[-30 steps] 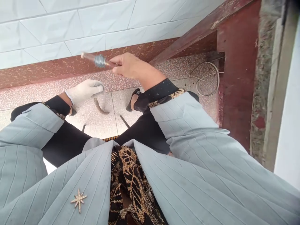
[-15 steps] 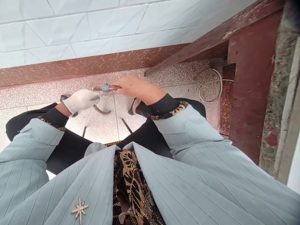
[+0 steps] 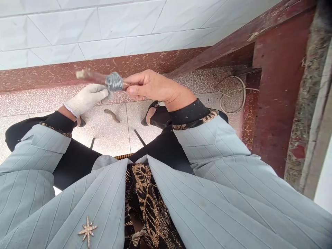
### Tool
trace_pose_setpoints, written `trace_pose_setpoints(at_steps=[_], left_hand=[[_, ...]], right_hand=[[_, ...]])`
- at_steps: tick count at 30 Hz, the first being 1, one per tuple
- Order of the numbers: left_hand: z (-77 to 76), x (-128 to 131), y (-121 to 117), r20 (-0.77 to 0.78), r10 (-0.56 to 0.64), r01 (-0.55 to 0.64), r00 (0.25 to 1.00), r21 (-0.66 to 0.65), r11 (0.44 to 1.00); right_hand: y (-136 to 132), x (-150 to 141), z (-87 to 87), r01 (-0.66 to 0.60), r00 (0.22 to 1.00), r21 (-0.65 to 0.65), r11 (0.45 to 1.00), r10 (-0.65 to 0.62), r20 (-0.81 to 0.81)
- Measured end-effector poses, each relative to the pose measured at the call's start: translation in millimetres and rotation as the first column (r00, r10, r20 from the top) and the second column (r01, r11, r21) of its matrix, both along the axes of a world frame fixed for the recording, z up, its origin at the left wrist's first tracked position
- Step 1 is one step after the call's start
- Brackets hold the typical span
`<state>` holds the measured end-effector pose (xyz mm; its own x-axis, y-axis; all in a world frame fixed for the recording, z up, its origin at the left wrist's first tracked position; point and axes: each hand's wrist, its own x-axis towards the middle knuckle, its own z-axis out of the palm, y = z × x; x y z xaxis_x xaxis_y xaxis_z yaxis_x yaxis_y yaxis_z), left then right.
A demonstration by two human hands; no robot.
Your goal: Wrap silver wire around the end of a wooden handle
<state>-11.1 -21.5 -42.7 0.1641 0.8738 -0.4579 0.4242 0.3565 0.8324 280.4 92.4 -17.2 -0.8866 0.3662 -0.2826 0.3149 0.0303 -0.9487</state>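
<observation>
Right hand [image 3: 159, 88]: clenched on one end of the stick [image 3: 95, 76], upper left of centre in the frame. Grey wire [image 3: 114, 81] is wound around the stick. Gloved left hand [image 3: 86, 98]: fingers bent, just below the stick; grasp cannot be determined. A curved brown piece [image 3: 112, 115] lies on the floor [image 3: 111, 136] below.

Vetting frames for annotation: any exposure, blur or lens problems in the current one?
Head view: floor between the legs near blown out; head view: pale end of the stick and fingertips of the gloved left hand look soft, perhaps motion blur; head view: jacket stretched wide-angle towards the edges, top right corner dark.
</observation>
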Motion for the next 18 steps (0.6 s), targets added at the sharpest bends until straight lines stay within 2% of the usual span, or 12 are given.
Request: trace_pose_setpoints(at_steps=[2,3,5,8,10,12,15,16,17,18], left_hand=[[0.2,9.0,-2.0,0.047,-0.061,0.062,0.997,-0.032,0.998],[2.3,12.9,-2.7,0.06,-0.096,0.099,0.994,-0.05,0.994],[8.5,17.9,-2.8,0.032,-0.154,0.156,0.988,-0.077,0.985],[18.7,19.4,0.2,-0.074,-0.218,0.212,0.973,-0.088,0.973],[24.8,18.1,3.8,-0.139,-0.291,0.278,0.946,-0.107,0.955],[30.5,15.8,8.0,-0.197,-0.38,0.356,0.904,-0.146,0.923],[37.5,9.0,13.1,-0.241,-0.445,0.413,0.863,-0.174,0.894],[38.7,5.9,14.0,-0.234,-0.434,0.406,0.87,-0.161,0.9],[38.9,2.7,14.4,-0.211,-0.404,0.384,0.89,-0.131,0.914],[38.0,-0.2,14.3,-0.172,-0.36,0.35,0.917,-0.087,0.933]], right_hand=[[-3.2,-3.4,4.5,0.122,0.992,-0.019,0.992,-0.122,0.023],[-4.2,-6.0,7.2,0.166,0.983,0.025,0.986,-0.167,0.078],[-4.5,-11.7,11.7,0.183,0.943,0.207,0.961,-0.231,0.24],[-4.2,-19.8,10.9,0.034,0.844,0.448,0.893,-0.265,0.465],[-5.8,-23.9,6.7,-0.133,0.801,0.482,0.866,-0.192,0.567],[-8.4,-26.2,3.7,-0.323,0.76,0.424,0.846,-0.036,0.649],[-8.8,-24.1,6.6,-0.527,0.666,0.196,0.827,0.258,0.7],[-7.0,-21.5,9.1,-0.549,0.665,0.106,0.829,0.356,0.657],[-4.1,-18.0,11.7,-0.55,0.695,0.029,0.835,0.438,0.57],[-0.2,-13.7,14.2,-0.525,0.758,-0.018,0.851,0.478,0.443]])
